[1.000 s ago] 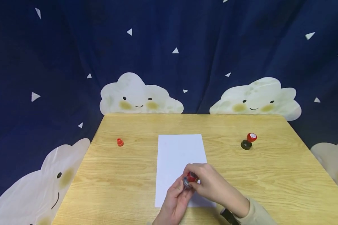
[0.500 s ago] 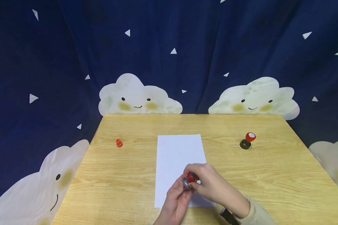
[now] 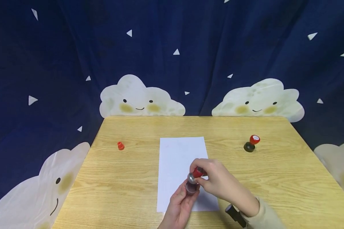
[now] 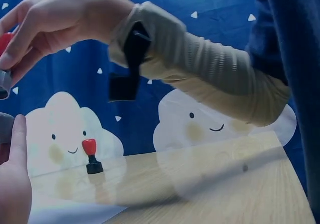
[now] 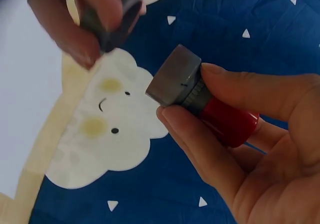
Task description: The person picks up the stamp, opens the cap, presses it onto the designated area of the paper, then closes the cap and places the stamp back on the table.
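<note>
In the head view my right hand [image 3: 218,179] pinches a round stamp [image 3: 191,178] with a red handle and a grey base. The right wrist view has that stamp [image 5: 227,121] up close, tilted, thumb and fingers about its body. Just below it, my left hand [image 3: 178,203] holds a round grey cap [image 3: 191,188]. A gap separates cap and stamp; in the right wrist view the cap [image 5: 131,14] is a hollow ring between the left fingers. Both hands are above the near part of a white sheet of paper [image 3: 179,156], hiding some of it.
A second stamp [image 3: 249,147], red knob on a black base, stands on the table [image 3: 275,178] at right. At left sits a small red stepped piece [image 3: 120,146]. A dark blue curtain [image 3: 160,47] with clouds hangs behind.
The stamp has come away from its grey cap. My right hand has moved up and slightly away with the stamp, while my left hand keeps the cap in nearly the same place.
</note>
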Action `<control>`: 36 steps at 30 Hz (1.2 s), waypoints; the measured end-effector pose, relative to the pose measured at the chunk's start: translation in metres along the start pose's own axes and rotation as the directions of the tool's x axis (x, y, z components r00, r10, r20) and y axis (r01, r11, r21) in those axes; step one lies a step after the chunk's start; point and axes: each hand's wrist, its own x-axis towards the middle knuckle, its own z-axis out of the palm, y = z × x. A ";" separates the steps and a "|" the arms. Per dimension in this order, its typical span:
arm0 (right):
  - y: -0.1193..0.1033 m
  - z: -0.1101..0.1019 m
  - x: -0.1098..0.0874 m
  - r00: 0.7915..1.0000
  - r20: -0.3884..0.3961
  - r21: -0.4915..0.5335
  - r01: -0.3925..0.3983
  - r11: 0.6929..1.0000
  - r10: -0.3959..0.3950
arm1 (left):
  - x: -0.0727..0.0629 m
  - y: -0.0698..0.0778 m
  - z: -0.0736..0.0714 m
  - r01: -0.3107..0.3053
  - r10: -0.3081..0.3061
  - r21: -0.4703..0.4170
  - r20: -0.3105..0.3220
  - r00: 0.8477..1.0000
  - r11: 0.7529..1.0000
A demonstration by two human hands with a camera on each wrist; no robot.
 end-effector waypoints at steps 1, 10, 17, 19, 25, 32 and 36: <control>0.001 -0.002 0.003 1.000 -0.003 -0.010 -0.004 1.000 0.004 | 0.000 -0.001 0.000 0.012 -0.012 -0.010 0.012 1.000 1.000; 0.025 -0.006 0.048 0.998 -0.050 -0.143 -0.055 0.988 0.049 | 0.000 -0.004 0.000 0.023 -0.022 -0.066 0.007 1.000 0.998; 0.057 0.013 0.091 0.988 -0.006 -0.192 -0.152 0.970 0.154 | 0.000 -0.005 0.000 0.009 -0.003 -0.088 0.074 0.997 0.996; 0.068 0.020 0.100 0.983 0.007 -0.204 -0.176 0.963 0.181 | -0.001 -0.005 -0.001 0.012 -0.004 -0.096 0.079 0.997 0.995; 0.099 0.045 0.122 0.968 0.043 -0.249 -0.229 0.941 0.247 | -0.004 -0.004 0.000 0.024 -0.014 -0.122 0.083 0.996 0.992; 0.121 0.064 0.135 0.962 0.067 -0.262 -0.240 0.935 0.265 | -0.008 -0.002 -0.001 0.037 -0.014 -0.159 0.141 0.990 0.987; 0.128 0.070 0.135 0.962 0.066 -0.273 -0.238 0.932 0.265 | -0.008 -0.001 -0.002 0.044 -0.021 -0.160 0.143 0.990 0.986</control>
